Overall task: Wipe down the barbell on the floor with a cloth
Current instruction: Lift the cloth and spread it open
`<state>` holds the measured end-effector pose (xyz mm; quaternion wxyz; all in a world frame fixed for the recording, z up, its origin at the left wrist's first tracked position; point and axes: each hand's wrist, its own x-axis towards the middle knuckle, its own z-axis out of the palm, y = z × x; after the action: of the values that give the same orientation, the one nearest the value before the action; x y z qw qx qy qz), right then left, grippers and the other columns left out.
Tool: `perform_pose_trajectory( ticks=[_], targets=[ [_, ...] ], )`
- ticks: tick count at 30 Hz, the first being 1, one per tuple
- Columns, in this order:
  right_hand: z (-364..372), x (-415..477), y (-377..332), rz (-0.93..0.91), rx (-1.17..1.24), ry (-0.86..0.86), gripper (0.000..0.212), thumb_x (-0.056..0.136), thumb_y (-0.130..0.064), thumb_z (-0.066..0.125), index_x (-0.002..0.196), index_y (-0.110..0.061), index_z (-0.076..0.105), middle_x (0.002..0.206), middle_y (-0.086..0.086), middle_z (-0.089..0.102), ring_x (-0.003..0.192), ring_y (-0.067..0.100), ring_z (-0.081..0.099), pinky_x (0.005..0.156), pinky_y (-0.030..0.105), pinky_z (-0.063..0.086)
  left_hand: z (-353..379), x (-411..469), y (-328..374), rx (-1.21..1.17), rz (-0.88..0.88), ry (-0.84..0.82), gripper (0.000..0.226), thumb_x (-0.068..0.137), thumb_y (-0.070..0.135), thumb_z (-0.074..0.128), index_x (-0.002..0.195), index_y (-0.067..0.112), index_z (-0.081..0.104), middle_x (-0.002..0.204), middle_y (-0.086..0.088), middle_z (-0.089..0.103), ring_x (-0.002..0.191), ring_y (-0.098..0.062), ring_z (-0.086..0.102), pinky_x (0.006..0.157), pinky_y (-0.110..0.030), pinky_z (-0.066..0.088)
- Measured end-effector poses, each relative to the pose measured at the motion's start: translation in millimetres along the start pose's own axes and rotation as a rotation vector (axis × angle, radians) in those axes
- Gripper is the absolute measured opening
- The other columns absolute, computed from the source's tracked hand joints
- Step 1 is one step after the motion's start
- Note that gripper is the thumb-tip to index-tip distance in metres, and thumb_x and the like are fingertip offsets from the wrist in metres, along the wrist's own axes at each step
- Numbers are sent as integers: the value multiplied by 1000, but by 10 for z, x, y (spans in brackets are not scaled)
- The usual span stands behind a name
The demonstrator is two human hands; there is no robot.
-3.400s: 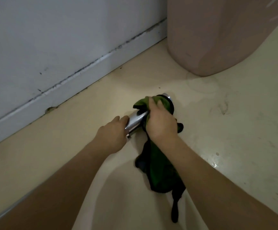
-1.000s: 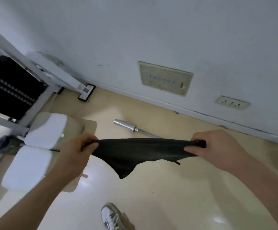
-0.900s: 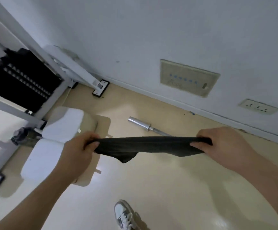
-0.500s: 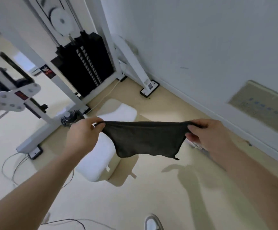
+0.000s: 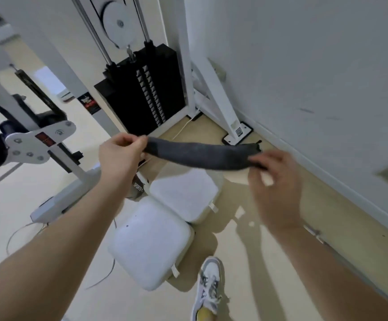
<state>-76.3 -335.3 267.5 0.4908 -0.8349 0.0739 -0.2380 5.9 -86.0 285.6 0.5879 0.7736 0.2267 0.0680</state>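
A: Cloth (image 5: 202, 156) first. Dark grey, soft, rolled or bunched into a long band, slung in the air between both hands above the white pads (image 5: 165, 228) of the gym machine. It sags a little in the middle, so light and limp; no stiffness to speak of.

B: How would it handle?

A: My guess is easy to bunch and unlikely to slip, and it won't break. Best taken by the ends or folded into a wad for rubbing. The barbell itself is not in view, so I can't place it from here.

B: Left hand (image 5: 118, 158)?

A: Closed grip, thumb and fingertips pinched on the left end of the cloth, the rest of the hand curled.

B: Right hand (image 5: 276, 181)?

A: Blurred. Fingers look loosely bent around the right end of the cloth, thumb underneath. It seems to have hold of it, but how tight I can't say.

B: Surroundings?

A: Black weight stack (image 5: 146, 93) with cables and a pulley behind the cloth, white frame legs to the right of it, wall (image 5: 315, 66) on the right, pale floor (image 5: 246, 239). One shoe (image 5: 209, 286) at the bottom edge.

B: Stage of the job?

A: Likely regrouping the cloth, not wiping. Nothing metal is touching it.
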Motion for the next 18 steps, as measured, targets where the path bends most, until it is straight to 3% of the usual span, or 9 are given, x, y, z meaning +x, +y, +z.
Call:
perform_pose_trajectory(
  ticks=[3, 6, 8, 9, 12, 14, 16, 18],
  targets=[
    [613, -443, 519, 38, -163, -280, 20, 75, -6, 57, 89, -7, 71, 94, 0, 56, 80, 7, 54, 76, 10, 41, 108, 365, -649, 241, 43, -57, 21, 78, 3, 63, 79, 23, 70, 71, -1, 68, 68, -31, 67, 67, -41, 57],
    [1258, -875, 1090, 222, -194, -564, 27, 80, -3, 54, 101, -6, 71, 101, -4, 53, 85, 5, 52, 80, 5, 39, 220, 667, -1520, 519, 14, -159, 29, 87, 5, 54, 96, 29, 69, 92, -1, 70, 68, -20, 65, 62, -32, 56],
    [1607, -1081, 1334, 371, -177, -763, 32, 85, -3, 51, 112, -5, 67, 113, -1, 54, 94, 7, 55, 89, 13, 42, 232, 791, -2058, 736, -78, -267, 33, 88, 8, 50, 112, 23, 66, 100, -3, 68, 66, -24, 62, 52, -27, 49],
    [1727, -1158, 1396, 458, -169, -868, 33, 87, -5, 50, 117, -4, 64, 120, 2, 54, 101, 13, 56, 92, 20, 44, 225, 823, -2280, 834, -124, -323, 33, 85, 8, 50, 113, 17, 64, 100, -6, 67, 69, -27, 61, 53, -27, 46],
    [1879, -1276, 1411, 611, -189, -1137, 42, 92, -16, 49, 134, -8, 50, 138, 5, 48, 121, 19, 49, 101, 29, 40, 155, 879, -2696, 1051, -212, -383, 33, 75, 16, 49, 104, 4, 58, 105, -17, 59, 95, -39, 56, 81, -40, 48],
    [1898, -1263, 1400, 661, -198, -1229, 51, 95, -22, 47, 144, -18, 36, 148, 0, 38, 133, 17, 38, 106, 27, 34, 133, 902, -2807, 1179, -103, -390, 43, 77, 13, 50, 118, 0, 50, 127, -20, 47, 120, -41, 41, 101, -45, 34],
    [1914, -1211, 1397, 700, -219, -1277, 55, 96, -25, 45, 148, -22, 27, 152, -2, 30, 137, 17, 32, 108, 28, 32, 165, 841, -2772, 1232, 127, -493, 58, 77, 6, 48, 134, 4, 38, 144, -19, 32, 131, -39, 26, 106, -44, 27],
    [1934, -1159, 1402, 721, -261, -1292, 57, 96, -25, 44, 149, -23, 22, 154, -3, 26, 137, 17, 31, 108, 31, 33, 247, 733, -2715, 1321, 201, -733, 72, 77, 6, 44, 145, 23, 26, 155, -10, 14, 137, -34, 14, 106, -43, 31]
  ],
)
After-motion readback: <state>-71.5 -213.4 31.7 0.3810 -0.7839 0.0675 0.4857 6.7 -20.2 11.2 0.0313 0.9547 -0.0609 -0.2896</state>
